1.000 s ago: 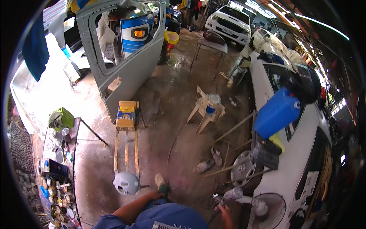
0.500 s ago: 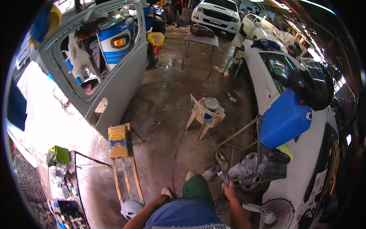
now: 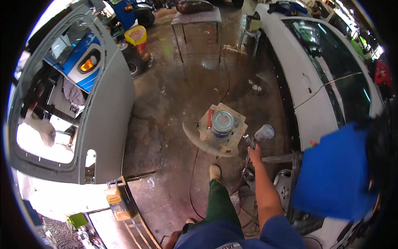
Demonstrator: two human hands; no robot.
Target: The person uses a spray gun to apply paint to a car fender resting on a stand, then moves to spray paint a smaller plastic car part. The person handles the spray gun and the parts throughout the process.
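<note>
My right hand [image 3: 254, 153] is stretched forward with its fingers wrapped round the handle of a spray gun [image 3: 263, 133]. The gun's grey cup sticks out to the right of its metal head, and a hose trails below my fist. Just left of the gun stands a cream plastic chair [image 3: 236, 145], bearing a round paint can [image 3: 223, 121] with a smeared grey-green lid. A red object [image 3: 210, 118] lies beside the can. My left hand [image 3: 172, 240] hangs low at the bottom edge by my leg; its fingers cannot be made out.
A grey vehicle door panel [image 3: 110, 120] stands at left, with a boxy yellow-brown can [image 3: 118, 203] on a wooden rack below it. To the right are a white car [image 3: 286, 62] and a blue jerrycan [image 3: 331, 174]. A hose [image 3: 191, 182] crosses the floor. Farther off stands a table [image 3: 197, 17].
I have stepped closer to the chair. My right hand has moved forward and up with the spray gun, bringing it beside the chair. My left hand has dropped toward the lower edge.
</note>
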